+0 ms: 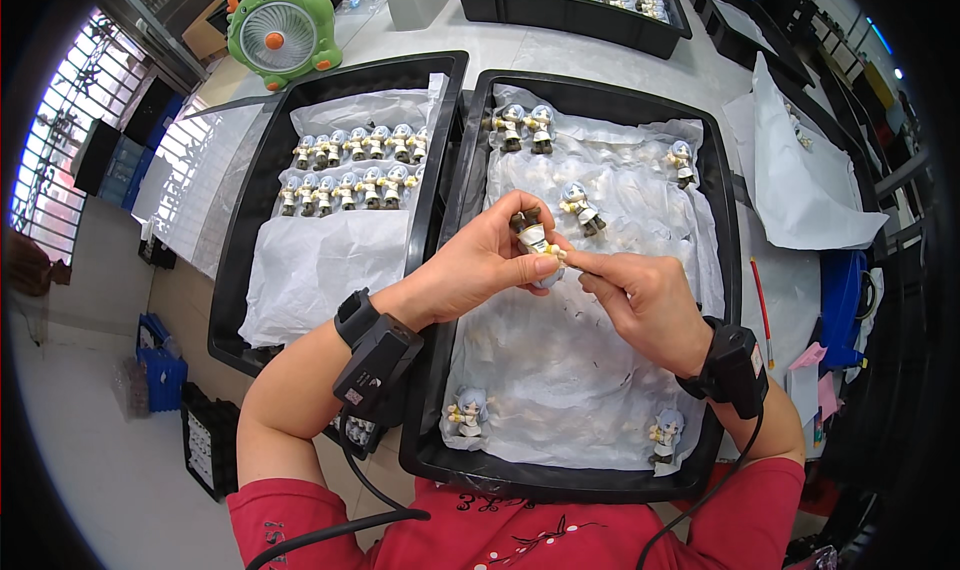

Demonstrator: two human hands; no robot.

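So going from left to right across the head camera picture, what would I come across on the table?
Green fan → left black tray with two rows of small figures → right black tray, where left hand and right hand hold one figure → loose white sheet.

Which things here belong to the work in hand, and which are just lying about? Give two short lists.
In the work: the left hand and right hand together holding one small figurine; the right black tray with loose figurines; the left black tray with figurines in rows.

Lying about: green fan; red pen; blue crate.
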